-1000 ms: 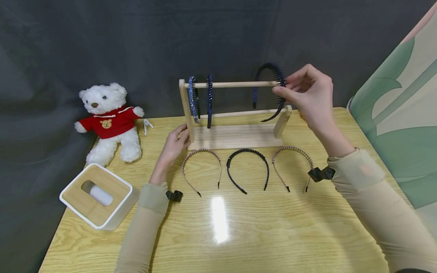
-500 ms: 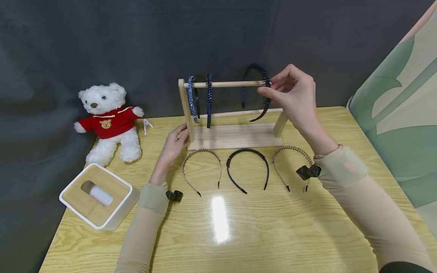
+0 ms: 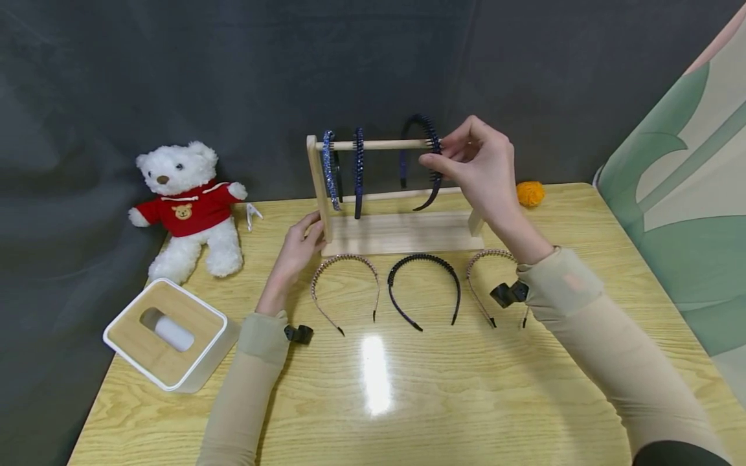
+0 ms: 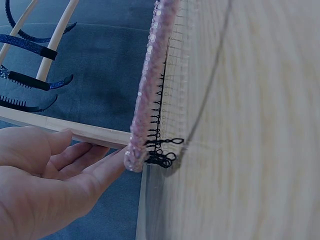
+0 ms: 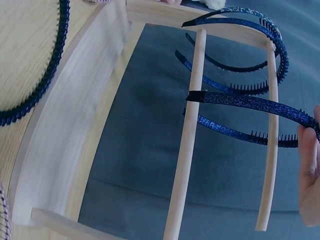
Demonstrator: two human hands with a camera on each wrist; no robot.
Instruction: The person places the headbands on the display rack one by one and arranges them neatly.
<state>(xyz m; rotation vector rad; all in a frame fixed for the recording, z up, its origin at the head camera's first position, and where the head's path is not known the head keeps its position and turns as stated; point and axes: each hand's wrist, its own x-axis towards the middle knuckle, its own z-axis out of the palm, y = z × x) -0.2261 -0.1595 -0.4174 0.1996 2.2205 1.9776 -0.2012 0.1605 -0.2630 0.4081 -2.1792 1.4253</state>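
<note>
My right hand [image 3: 480, 162] pinches a dark blue toothed headband [image 3: 421, 120] between thumb and fingers. The headband arches over the top rod [image 3: 384, 144] of a wooden headband rack [image 3: 402, 233]. In the right wrist view, fingertips [image 5: 307, 135] sit at the band's outer curve. To its left on the rod hang a glittery light blue headband [image 3: 329, 171] and a dark blue beaded headband [image 3: 358, 171]. My left hand [image 3: 298, 246] touches the foot of the rack's left end, fingers fairly straight; a pink beaded headband [image 4: 150, 75] lies close by in the left wrist view.
On the table [image 3: 408, 401], a black headband [image 3: 422, 257] and another pink headband [image 3: 474, 259] lie before the rack. A white teddy bear [image 3: 192, 207], a wood-lidded box [image 3: 128, 310] and a small white clip [image 3: 252, 215] are left. An orange ball [image 3: 530, 193] stands back right.
My right hand has moved left along the top rod with the dark blue headband, uncovering the orange ball. The left hand and the other headbands have stayed in place.
</note>
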